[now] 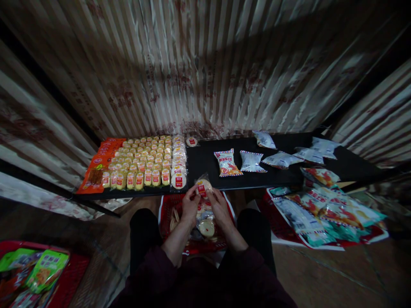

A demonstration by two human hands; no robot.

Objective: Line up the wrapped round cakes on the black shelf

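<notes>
Between my left hand (190,203) and my right hand (221,206) is a round wrapped cracker (204,187) with a red label, pinched by the fingers of both. It is held just in front of the shelf's near edge, above a red basket (162,214) between my knees. More wrapped round crackers (206,228) lie in that basket, partly hidden by my forearms. On the black shelf (202,164), a column of the same round crackers (178,179) lies overlapping from front to back, and a single one (192,141) lies at the rear.
Rows of small yellow wrapped cakes (139,166) and an orange packet (98,164) cover the shelf's left. White snack bags (252,161) are scattered on its right. A red basket heaped with snack bags (337,209) stands right; another basket (75,269) stands lower left. A striped curtain (199,77) hangs behind.
</notes>
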